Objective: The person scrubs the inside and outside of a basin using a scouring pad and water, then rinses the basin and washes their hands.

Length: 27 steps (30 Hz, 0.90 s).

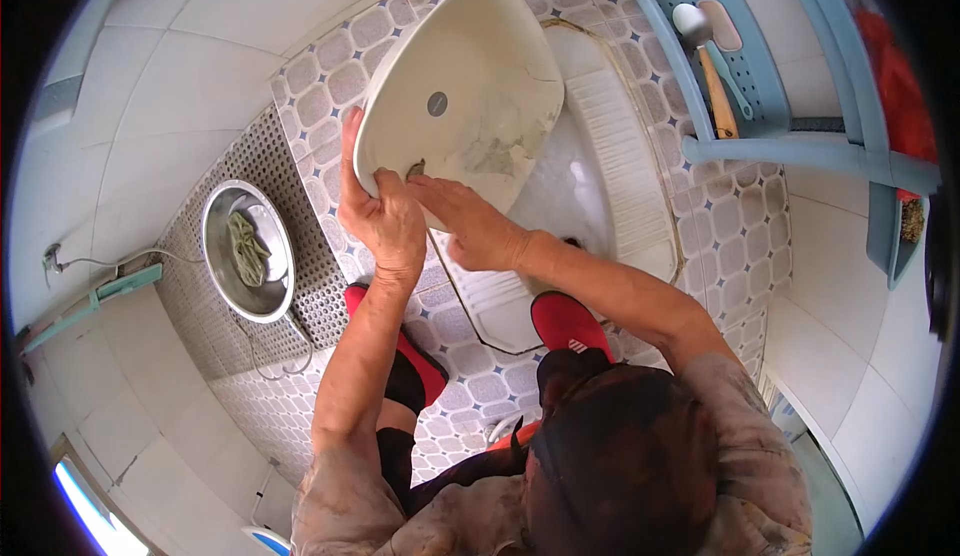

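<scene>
A cream plastic bin [465,51] is tilted over the white squat toilet [640,196], its inside streaked with grey dirt and wetness. My left hand [385,216] grips the bin's near rim, one finger stretched along the outside. Close beside it, my right hand [470,221] has its fingers together at the same rim, reaching just inside. A small dark scrap [415,169] shows at the fingertips of both hands. Whether the right fingers pinch it I cannot tell. A round grey mark [437,104] sits on the bin's inner wall.
At left, a metal bowl [215,246] holding a greenish cloth [246,249] stands on a perforated mat [320,286]. A blue rack [770,86] at upper right carries a wooden-handled brush [718,91]. My red shoes [570,324] stand on the patterned tiles near the toilet.
</scene>
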Each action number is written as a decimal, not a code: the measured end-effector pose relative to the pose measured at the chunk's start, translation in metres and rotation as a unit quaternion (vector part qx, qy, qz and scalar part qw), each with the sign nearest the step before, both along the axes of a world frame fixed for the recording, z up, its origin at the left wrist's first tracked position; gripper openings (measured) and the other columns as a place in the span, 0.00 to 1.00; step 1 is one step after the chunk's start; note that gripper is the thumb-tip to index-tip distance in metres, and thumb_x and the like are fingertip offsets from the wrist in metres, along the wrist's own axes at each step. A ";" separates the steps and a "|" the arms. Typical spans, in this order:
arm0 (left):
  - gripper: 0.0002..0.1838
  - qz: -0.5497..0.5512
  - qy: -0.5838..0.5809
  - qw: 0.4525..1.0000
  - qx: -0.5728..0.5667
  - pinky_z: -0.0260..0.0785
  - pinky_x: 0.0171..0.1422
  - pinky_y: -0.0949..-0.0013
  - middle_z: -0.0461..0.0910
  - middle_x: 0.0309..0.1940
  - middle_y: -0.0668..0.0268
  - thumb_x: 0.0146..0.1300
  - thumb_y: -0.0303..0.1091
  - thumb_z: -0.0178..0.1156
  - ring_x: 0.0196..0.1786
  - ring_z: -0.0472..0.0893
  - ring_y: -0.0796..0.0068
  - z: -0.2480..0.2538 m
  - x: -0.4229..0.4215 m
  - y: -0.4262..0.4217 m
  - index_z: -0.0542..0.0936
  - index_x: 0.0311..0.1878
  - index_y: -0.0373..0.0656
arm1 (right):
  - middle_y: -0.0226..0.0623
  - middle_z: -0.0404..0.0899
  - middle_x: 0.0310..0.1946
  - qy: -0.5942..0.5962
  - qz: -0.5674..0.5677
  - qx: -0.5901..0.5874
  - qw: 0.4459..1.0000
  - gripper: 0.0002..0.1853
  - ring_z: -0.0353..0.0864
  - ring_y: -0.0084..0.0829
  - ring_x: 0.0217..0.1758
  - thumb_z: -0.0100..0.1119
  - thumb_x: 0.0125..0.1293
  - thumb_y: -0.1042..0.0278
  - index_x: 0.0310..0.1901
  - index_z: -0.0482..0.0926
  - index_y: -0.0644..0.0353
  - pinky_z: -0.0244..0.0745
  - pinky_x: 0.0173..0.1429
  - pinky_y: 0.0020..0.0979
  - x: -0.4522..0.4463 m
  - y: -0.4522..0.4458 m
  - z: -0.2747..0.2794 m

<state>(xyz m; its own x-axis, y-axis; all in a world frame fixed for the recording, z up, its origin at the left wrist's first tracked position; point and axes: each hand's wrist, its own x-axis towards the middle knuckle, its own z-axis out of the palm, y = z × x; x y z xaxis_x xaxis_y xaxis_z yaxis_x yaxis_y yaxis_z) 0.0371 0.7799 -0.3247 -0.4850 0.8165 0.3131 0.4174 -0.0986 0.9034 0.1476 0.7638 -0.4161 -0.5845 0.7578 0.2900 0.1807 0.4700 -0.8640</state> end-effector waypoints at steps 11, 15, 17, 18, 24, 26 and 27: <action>0.23 -0.023 0.063 0.997 0.042 0.62 0.72 0.61 0.76 0.60 0.52 0.62 0.15 0.44 0.66 0.72 0.57 0.001 -0.004 0.003 0.76 0.59 0.36 | 0.47 0.60 0.68 -0.330 -0.119 0.125 0.928 0.32 0.56 0.52 0.72 0.50 0.57 0.75 0.66 0.61 0.69 0.53 0.74 0.50 0.063 0.034 -0.064; 0.22 -0.058 0.100 0.992 0.050 0.59 0.73 0.62 0.75 0.61 0.54 0.64 0.17 0.47 0.68 0.71 0.60 -0.002 0.006 0.005 0.75 0.61 0.36 | 0.50 0.61 0.67 -0.223 -0.082 0.095 0.967 0.31 0.59 0.52 0.71 0.48 0.57 0.77 0.65 0.63 0.69 0.56 0.74 0.45 0.048 0.010 -0.072; 0.21 -0.062 0.125 0.989 0.045 0.59 0.73 0.62 0.75 0.61 0.53 0.64 0.17 0.48 0.68 0.71 0.60 -0.001 0.006 0.005 0.75 0.61 0.36 | 0.50 0.64 0.66 -0.223 -0.034 0.126 0.966 0.30 0.60 0.52 0.69 0.48 0.56 0.77 0.64 0.65 0.69 0.57 0.73 0.44 0.031 -0.012 -0.050; 0.21 -0.062 0.127 0.989 0.044 0.59 0.73 0.62 0.75 0.61 0.53 0.64 0.17 0.48 0.68 0.71 0.60 0.001 0.005 0.004 0.75 0.61 0.36 | 0.50 0.66 0.64 -0.221 0.013 0.153 0.963 0.29 0.62 0.52 0.68 0.48 0.56 0.77 0.63 0.67 0.70 0.59 0.73 0.44 0.026 -0.019 -0.044; 0.24 -0.026 0.128 0.989 0.067 0.62 0.71 0.57 0.78 0.56 0.51 0.57 0.11 0.45 0.65 0.72 0.49 0.002 0.005 0.003 0.78 0.55 0.36 | 0.50 0.69 0.62 -0.196 -0.102 0.129 0.967 0.27 0.64 0.53 0.65 0.51 0.54 0.77 0.60 0.70 0.70 0.61 0.71 0.44 0.074 0.013 -0.072; 0.24 -0.033 0.147 0.986 0.076 0.62 0.71 0.57 0.78 0.56 0.51 0.56 0.10 0.45 0.65 0.72 0.49 0.006 0.004 0.003 0.78 0.55 0.36 | 0.49 0.69 0.61 -0.230 -0.215 0.085 0.945 0.26 0.65 0.53 0.64 0.51 0.56 0.77 0.59 0.70 0.71 0.61 0.70 0.43 0.085 0.027 -0.085; 0.25 -0.042 0.167 0.981 0.086 0.62 0.72 0.56 0.78 0.56 0.52 0.56 0.10 0.44 0.65 0.72 0.49 0.008 0.003 0.004 0.78 0.54 0.36 | 0.49 0.69 0.61 -0.230 -0.212 0.086 0.946 0.26 0.65 0.53 0.64 0.51 0.56 0.77 0.59 0.70 0.71 0.61 0.70 0.43 0.086 0.030 -0.095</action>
<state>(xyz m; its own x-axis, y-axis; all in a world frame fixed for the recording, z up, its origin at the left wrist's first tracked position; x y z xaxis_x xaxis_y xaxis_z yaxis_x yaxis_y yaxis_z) 0.0400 0.7838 -0.3167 -0.2651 0.7699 0.5804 0.6708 -0.2851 0.6846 0.2339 0.7938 -0.5112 -0.3327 0.9171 0.2195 0.7226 0.3975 -0.5656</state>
